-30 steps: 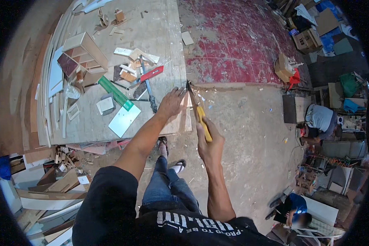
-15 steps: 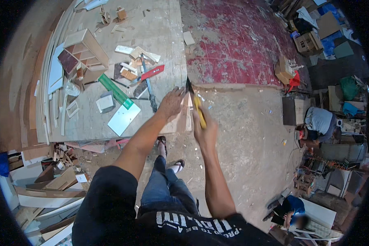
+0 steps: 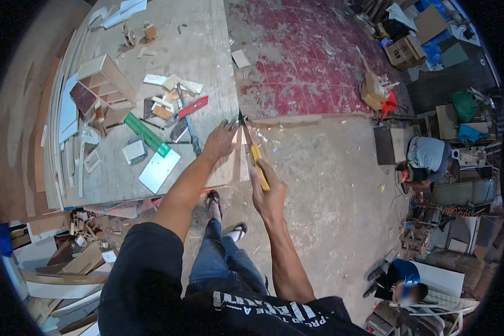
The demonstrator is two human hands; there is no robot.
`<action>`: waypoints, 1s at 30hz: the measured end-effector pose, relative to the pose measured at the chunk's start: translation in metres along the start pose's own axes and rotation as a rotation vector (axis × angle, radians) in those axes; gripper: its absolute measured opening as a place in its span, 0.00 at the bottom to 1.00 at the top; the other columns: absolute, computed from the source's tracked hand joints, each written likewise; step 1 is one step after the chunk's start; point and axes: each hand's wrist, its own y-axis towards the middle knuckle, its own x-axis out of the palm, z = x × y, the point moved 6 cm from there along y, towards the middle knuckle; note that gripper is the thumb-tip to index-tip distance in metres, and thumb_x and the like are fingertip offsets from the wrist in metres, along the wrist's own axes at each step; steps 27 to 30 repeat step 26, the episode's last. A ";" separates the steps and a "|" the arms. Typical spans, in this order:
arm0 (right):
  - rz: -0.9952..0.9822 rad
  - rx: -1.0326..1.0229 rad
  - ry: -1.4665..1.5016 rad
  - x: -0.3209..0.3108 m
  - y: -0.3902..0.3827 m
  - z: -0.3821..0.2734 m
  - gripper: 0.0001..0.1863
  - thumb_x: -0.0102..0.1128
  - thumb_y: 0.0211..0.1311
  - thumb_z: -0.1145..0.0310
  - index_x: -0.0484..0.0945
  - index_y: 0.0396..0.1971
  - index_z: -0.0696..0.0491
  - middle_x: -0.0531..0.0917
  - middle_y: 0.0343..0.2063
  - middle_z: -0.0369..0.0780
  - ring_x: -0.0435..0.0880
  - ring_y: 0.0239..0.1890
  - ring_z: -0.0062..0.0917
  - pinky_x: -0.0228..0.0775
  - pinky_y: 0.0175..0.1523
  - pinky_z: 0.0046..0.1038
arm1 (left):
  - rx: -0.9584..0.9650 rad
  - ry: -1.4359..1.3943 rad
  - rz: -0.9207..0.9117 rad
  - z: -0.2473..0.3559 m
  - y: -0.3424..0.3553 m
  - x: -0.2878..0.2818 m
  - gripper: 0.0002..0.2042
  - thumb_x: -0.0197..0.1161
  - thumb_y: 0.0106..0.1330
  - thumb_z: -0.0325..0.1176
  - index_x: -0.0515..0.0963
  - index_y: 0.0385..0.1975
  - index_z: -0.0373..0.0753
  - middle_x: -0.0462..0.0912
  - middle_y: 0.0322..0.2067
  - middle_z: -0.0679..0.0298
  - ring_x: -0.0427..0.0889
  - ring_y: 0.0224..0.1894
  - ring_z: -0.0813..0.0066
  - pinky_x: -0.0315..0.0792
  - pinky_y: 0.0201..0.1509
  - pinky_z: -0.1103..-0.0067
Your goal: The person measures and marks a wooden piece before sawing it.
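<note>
My right hand (image 3: 271, 193) is wrapped around the yellow handle of a handsaw (image 3: 257, 167). Its dark, narrow blade points away from me along the right edge of the worktable (image 3: 151, 50). Beside the blade, my left hand (image 3: 219, 143) lies with its fingers stretched out on a pale wooden piece (image 3: 229, 166) at the table's near right corner. How deep the blade sits in the wood cannot be made out. Left of that hand are a blue-grey bar (image 3: 188, 119), a red tool (image 3: 193, 107), a green level-like strip (image 3: 147, 136) and a white rectangular panel (image 3: 159, 171).
A small wooden shelf frame (image 3: 109, 84) stands on the table's left. Wood scraps (image 3: 84, 246) are piled below left. At right, one person (image 3: 428, 157) bends over, and another (image 3: 404, 280) sits lower down. A cardboard box (image 3: 404, 53) lies at the far right.
The handsaw and my right hand have drawn back toward me, and more of the blade shows. My left hand stays on the wood. The whole view has shifted slightly.
</note>
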 end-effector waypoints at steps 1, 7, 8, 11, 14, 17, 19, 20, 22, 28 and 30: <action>-0.006 0.060 -0.003 -0.008 -0.003 0.011 0.17 0.60 0.68 0.68 0.79 0.52 0.62 0.85 0.47 0.53 0.85 0.52 0.37 0.74 0.55 0.31 | 0.018 -0.014 -0.031 0.004 0.001 0.000 0.36 0.71 0.55 0.38 0.67 0.65 0.36 0.65 0.67 0.57 0.65 0.68 0.51 0.69 0.67 0.65; 0.007 0.050 -0.038 0.010 0.032 0.015 0.17 0.60 0.68 0.68 0.79 0.51 0.63 0.85 0.47 0.54 0.85 0.51 0.39 0.75 0.54 0.31 | 0.037 -0.087 -0.072 0.004 0.002 0.006 0.41 0.73 0.54 0.43 0.62 0.68 0.37 0.61 0.70 0.54 0.62 0.69 0.46 0.65 0.70 0.63; 0.009 0.053 -0.038 0.015 0.046 0.020 0.17 0.59 0.68 0.67 0.79 0.51 0.63 0.85 0.47 0.54 0.85 0.52 0.40 0.75 0.55 0.31 | 0.039 -0.092 -0.077 0.007 0.004 0.005 0.41 0.73 0.54 0.43 0.62 0.68 0.37 0.61 0.70 0.54 0.62 0.69 0.46 0.65 0.70 0.63; 0.027 -0.001 -0.037 0.009 0.038 0.020 0.18 0.58 0.69 0.67 0.79 0.51 0.65 0.84 0.47 0.55 0.84 0.53 0.40 0.74 0.56 0.32 | 0.028 -0.084 -0.058 0.012 0.004 0.002 0.40 0.71 0.55 0.42 0.63 0.68 0.37 0.61 0.70 0.55 0.61 0.70 0.48 0.66 0.69 0.62; -0.005 0.024 -0.059 0.019 0.027 0.002 0.18 0.58 0.69 0.67 0.79 0.51 0.64 0.84 0.48 0.55 0.84 0.53 0.40 0.74 0.56 0.32 | -0.020 -0.053 -0.070 -0.008 -0.005 0.001 0.39 0.71 0.55 0.41 0.63 0.68 0.37 0.61 0.70 0.55 0.61 0.70 0.48 0.66 0.69 0.63; 0.032 -0.007 -0.078 0.019 0.045 0.001 0.17 0.59 0.69 0.67 0.80 0.51 0.63 0.84 0.47 0.55 0.85 0.53 0.38 0.74 0.57 0.31 | -0.001 -0.069 -0.043 0.004 -0.004 -0.001 0.39 0.71 0.55 0.40 0.63 0.68 0.37 0.61 0.70 0.56 0.61 0.70 0.49 0.65 0.70 0.63; -0.012 0.099 -0.110 0.024 0.081 0.015 0.17 0.60 0.68 0.68 0.80 0.50 0.64 0.85 0.46 0.55 0.85 0.52 0.37 0.73 0.56 0.31 | 0.036 -0.071 -0.031 0.020 0.001 0.015 0.39 0.71 0.55 0.40 0.63 0.67 0.36 0.62 0.69 0.56 0.61 0.70 0.50 0.65 0.70 0.64; -0.027 0.078 -0.093 0.031 0.085 0.009 0.17 0.60 0.68 0.68 0.80 0.50 0.64 0.85 0.46 0.55 0.85 0.52 0.37 0.73 0.56 0.31 | 0.029 -0.036 -0.006 0.004 0.006 0.014 0.39 0.71 0.55 0.40 0.64 0.67 0.36 0.62 0.69 0.56 0.62 0.69 0.50 0.65 0.70 0.64; 0.013 0.044 -0.103 0.024 0.046 0.005 0.17 0.60 0.68 0.67 0.80 0.49 0.64 0.85 0.45 0.54 0.86 0.50 0.36 0.73 0.56 0.30 | -0.038 -0.099 -0.001 -0.003 -0.007 0.005 0.38 0.71 0.55 0.40 0.65 0.67 0.37 0.63 0.69 0.56 0.63 0.69 0.51 0.64 0.71 0.64; 0.019 0.040 -0.091 0.017 0.031 0.003 0.18 0.61 0.67 0.65 0.79 0.53 0.59 0.84 0.44 0.56 0.85 0.50 0.43 0.75 0.56 0.35 | -0.046 -0.055 -0.104 -0.001 -0.003 0.008 0.44 0.73 0.53 0.44 0.59 0.71 0.41 0.57 0.72 0.56 0.57 0.73 0.52 0.62 0.72 0.66; 0.019 0.040 -0.091 0.017 0.031 0.003 0.18 0.61 0.67 0.65 0.79 0.53 0.59 0.84 0.44 0.56 0.85 0.50 0.43 0.75 0.56 0.35 | -0.046 -0.055 -0.104 -0.001 -0.003 0.008 0.44 0.73 0.53 0.44 0.59 0.71 0.41 0.57 0.72 0.56 0.57 0.73 0.52 0.62 0.72 0.66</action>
